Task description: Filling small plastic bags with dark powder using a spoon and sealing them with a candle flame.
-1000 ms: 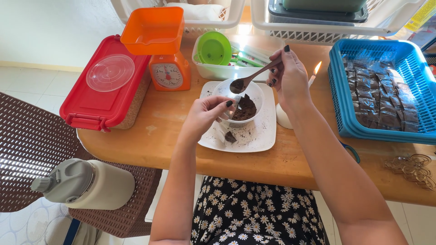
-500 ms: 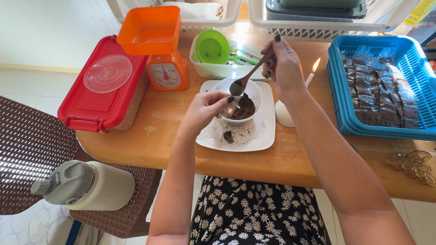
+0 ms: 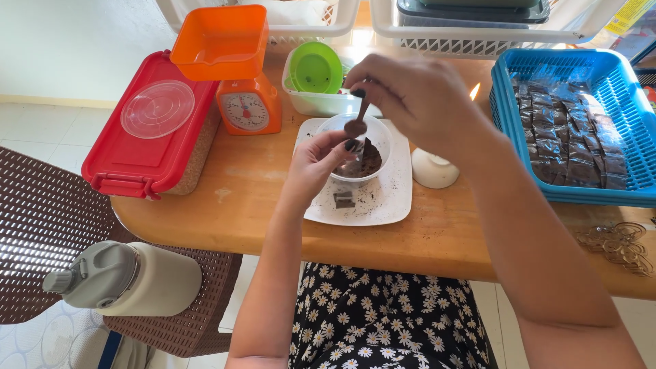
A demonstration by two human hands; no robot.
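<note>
My right hand (image 3: 417, 102) grips a spoon (image 3: 357, 124) that hangs bowl-down, carrying a lump of dark brown paste. It hovers just over a clear bowl (image 3: 380, 134) partly filled with the same brown paste. My left hand (image 3: 316, 162) pinches the top of a small clear plastic pouch (image 3: 344, 198) at the bowl's near-left rim. The pouch hangs down onto a white square plate (image 3: 393, 198) and has a brown lump at its bottom. Brown crumbs are scattered over the plate.
An orange kitchen scale (image 3: 247, 102) and a red-lidded box (image 3: 154, 130) stand to the left. A white tub with a green lid (image 3: 316, 70) sits behind the plate. A lit candle in a white holder (image 3: 435, 171) and a blue basket of wrapped brown packets (image 3: 574, 130) are to the right. A bottle (image 3: 123, 277) lies on a brown chair.
My right hand has swung left and toward me, turning the spoon from slanted to pointing down over the bowl, and now hides most of the candle. My left hand has barely moved.
</note>
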